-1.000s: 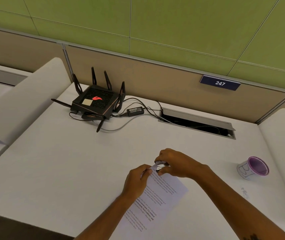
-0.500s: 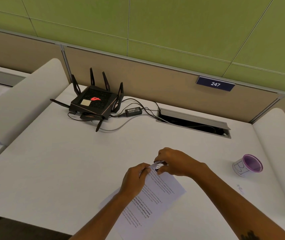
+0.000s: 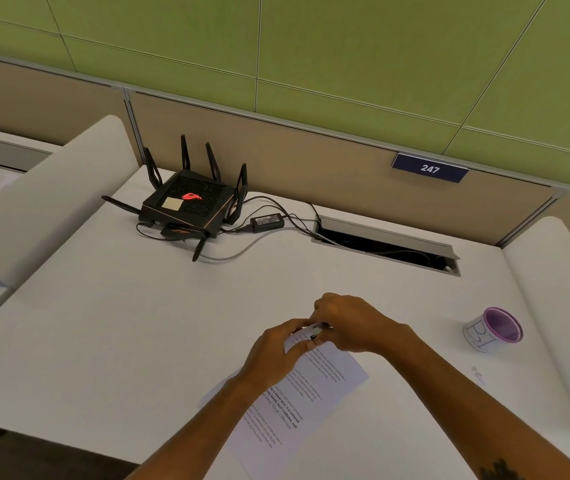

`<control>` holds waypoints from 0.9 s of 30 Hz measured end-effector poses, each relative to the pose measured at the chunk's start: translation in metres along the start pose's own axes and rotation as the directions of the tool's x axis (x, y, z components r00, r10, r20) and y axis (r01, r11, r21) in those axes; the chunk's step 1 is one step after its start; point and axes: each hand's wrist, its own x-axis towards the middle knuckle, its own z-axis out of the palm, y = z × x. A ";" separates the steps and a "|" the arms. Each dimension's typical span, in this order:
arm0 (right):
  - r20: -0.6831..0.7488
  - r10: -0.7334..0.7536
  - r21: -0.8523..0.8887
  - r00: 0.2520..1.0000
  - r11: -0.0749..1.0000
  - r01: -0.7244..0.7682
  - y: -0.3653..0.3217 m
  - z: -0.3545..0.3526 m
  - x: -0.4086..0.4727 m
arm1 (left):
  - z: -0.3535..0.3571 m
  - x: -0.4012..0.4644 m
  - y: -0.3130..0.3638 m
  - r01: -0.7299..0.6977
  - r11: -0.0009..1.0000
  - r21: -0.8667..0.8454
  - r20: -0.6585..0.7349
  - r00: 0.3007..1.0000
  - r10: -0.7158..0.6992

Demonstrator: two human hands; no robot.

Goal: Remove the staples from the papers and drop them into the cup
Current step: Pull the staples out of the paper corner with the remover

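Head view:
Right hand: curled over a small dark staple remover, gripping it at the top corner of the papers.
Left hand: fingertips pinching the same paper corner, just left of the tool.
Staple: hidden between both hands; released or not, cannot tell.
Cup: upright, well apart to the right of the right hand.
Risk, tearing: likely if pulled with the corner loosely held.
Risk, loss: staple may drop on the white desk during the long carry.
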 end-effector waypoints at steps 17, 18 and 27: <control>-0.085 -0.068 0.012 0.994 0.998 0.069 -0.004 -0.002 -0.008 | 0.000 -0.011 0.022 -0.070 0.995 -0.078 -0.063 0.996 0.065; -0.080 -0.068 0.016 0.994 0.997 0.069 -0.004 -0.002 -0.008 | 0.000 -0.011 0.023 -0.070 0.994 -0.082 -0.064 0.996 0.064; -0.067 -0.033 0.048 0.997 0.998 0.037 -0.002 -0.007 -0.010 | -0.004 -0.010 0.031 -0.023 0.991 -0.130 -0.008 1.000 0.022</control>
